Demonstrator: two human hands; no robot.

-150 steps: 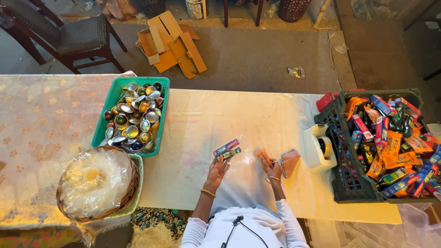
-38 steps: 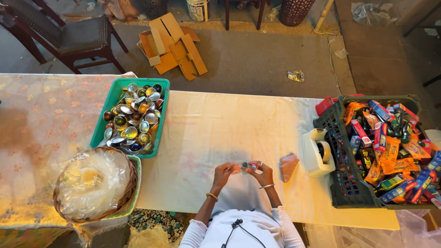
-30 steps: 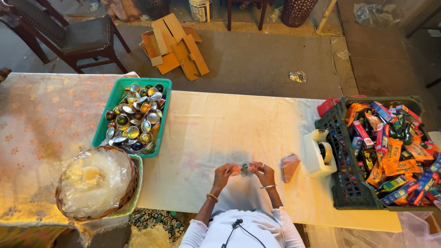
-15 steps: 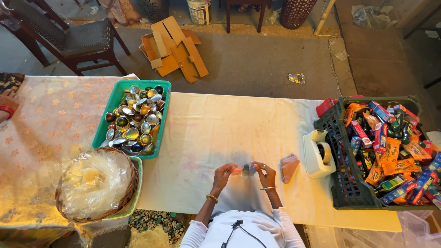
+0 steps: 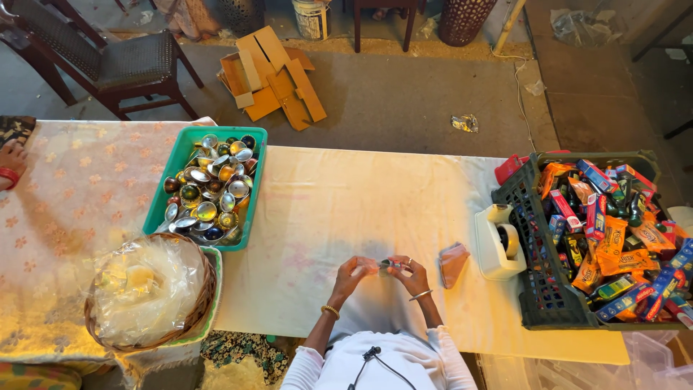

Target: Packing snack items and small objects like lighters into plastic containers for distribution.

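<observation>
My left hand (image 5: 354,272) and my right hand (image 5: 409,273) meet over the near edge of the cream-covered table (image 5: 346,202). Together they pinch a small clear-wrapped packet (image 5: 382,265) between the fingertips. Each wrist wears a bangle. A small reddish-brown pouch (image 5: 453,261) lies on the cloth just right of my right hand. What the packet holds is too small to make out.
A green tray (image 5: 253,209) of shiny round metal pieces sits at the left. A wicker basket (image 5: 148,289) covered in clear plastic stands nearer. A white tape dispenser (image 5: 499,242) and a dark crate (image 5: 527,245) of colourful packets are at the right. Another person's hand (image 5: 10,160) rests far left.
Five seconds ago my hands were apart, the left one holding a colourful packet. They have since come together at the table's near edge and stayed there, working on the small packet.
</observation>
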